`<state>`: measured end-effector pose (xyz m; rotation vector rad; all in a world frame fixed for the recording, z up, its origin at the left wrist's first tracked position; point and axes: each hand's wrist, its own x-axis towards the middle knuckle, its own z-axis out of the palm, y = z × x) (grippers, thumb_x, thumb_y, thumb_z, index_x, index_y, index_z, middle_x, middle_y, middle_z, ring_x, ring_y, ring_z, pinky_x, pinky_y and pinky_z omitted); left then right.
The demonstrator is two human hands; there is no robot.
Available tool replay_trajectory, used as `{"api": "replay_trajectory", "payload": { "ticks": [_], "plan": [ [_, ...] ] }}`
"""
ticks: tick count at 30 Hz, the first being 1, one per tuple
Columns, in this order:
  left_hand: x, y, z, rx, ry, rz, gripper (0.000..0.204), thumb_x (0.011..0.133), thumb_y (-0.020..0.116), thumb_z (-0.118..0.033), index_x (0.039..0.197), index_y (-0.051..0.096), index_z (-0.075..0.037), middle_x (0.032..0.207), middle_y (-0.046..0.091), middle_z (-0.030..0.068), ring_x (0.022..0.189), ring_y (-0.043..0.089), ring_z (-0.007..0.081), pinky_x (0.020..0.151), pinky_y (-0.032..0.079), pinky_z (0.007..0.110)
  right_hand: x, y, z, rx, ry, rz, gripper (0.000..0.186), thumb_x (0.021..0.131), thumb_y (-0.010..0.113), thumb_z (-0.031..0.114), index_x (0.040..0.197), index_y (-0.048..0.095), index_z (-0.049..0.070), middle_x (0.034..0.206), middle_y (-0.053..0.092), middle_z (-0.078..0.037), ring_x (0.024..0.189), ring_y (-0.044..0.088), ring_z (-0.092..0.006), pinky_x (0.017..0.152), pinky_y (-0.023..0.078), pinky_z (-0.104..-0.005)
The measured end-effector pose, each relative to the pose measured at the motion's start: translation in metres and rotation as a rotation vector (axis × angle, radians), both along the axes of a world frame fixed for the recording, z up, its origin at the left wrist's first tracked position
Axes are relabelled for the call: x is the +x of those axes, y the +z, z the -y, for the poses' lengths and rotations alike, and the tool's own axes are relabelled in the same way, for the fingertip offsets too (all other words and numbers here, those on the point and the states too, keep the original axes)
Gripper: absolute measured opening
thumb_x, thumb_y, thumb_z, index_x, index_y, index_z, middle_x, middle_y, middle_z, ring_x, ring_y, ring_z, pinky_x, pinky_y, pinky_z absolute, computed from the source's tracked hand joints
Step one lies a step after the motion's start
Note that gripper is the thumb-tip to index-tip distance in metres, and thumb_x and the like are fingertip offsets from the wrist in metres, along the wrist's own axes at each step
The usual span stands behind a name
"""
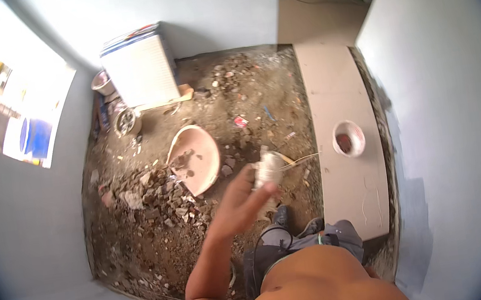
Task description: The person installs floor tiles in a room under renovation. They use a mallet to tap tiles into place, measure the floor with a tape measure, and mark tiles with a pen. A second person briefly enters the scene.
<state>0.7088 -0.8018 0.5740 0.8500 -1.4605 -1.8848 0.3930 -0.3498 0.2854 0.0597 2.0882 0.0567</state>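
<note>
My left hand (248, 196) is closed round a pale, bulky roll of string or cord (269, 166), held out above the rubble floor in front of my legs. Loose thin strands trail right from the roll toward the tile edge, beside a small yellowish piece that I cannot make out clearly. My right hand is not in view. To the left of the roll lies a pale pink curved basin (203, 152) with bits of dirt in it. On the tiled strip to the right stands a white tub (354, 130) with reddish stuff inside.
Stacked white boards (139, 72) lean at the back wall near two buckets (127, 122). Broken rubble (156, 203) covers the earth floor at left. A tiled strip (350, 196) runs along the right wall (443, 123) to a doorway at the back. A bright window opening is at upper left.
</note>
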Motion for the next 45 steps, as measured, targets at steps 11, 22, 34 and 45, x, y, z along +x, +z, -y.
{"api": "replay_trajectory", "payload": {
  "ticks": [11,22,34,45],
  "plan": [
    [0.002,-0.044,-0.050,-0.024,0.036,0.326,0.066,0.089,0.065,-0.042,0.128,0.043,0.006,0.090,0.065,0.0145,0.076,0.059,0.0136,0.064,0.047,0.028,-0.137,-0.010,0.204,-0.300,-0.149,0.089,0.012,0.085,0.043,0.002,0.078,0.052,-0.001,0.060,0.047,-0.009,0.042,0.039,-0.0181,0.040,0.035,-0.0374],
    [-0.072,-0.034,-0.038,0.119,0.285,0.238,0.046,0.092,0.064,-0.030,0.123,0.050,0.000,0.097,0.061,0.0025,0.086,0.054,0.0064,0.074,0.043,0.022,-0.047,0.071,0.432,-0.991,0.493,0.601,0.029,0.097,0.040,0.024,0.106,0.052,-0.002,0.093,0.066,-0.014,0.079,0.063,-0.0188,0.074,0.053,-0.0314],
    [-0.021,0.036,0.090,-0.290,0.807,-0.208,0.038,0.097,0.052,-0.025,0.120,0.049,0.005,0.092,0.063,0.0139,0.078,0.066,0.0211,0.071,0.054,0.035,-0.040,0.119,0.522,-1.140,0.416,1.192,0.037,0.100,0.045,0.038,0.084,0.048,0.005,0.070,0.058,-0.005,0.058,0.059,-0.0112,0.061,0.053,-0.0294],
    [-0.097,0.058,0.222,-0.266,0.352,-0.120,0.053,0.090,0.062,-0.031,0.118,0.046,0.011,0.102,0.062,0.0202,0.079,0.065,0.0257,0.082,0.053,0.045,0.053,0.186,0.724,-1.271,0.782,1.375,0.046,0.101,0.041,0.039,0.131,0.046,0.004,0.126,0.058,-0.012,0.115,0.051,-0.0154,0.097,0.040,-0.0326]
  ]
}}
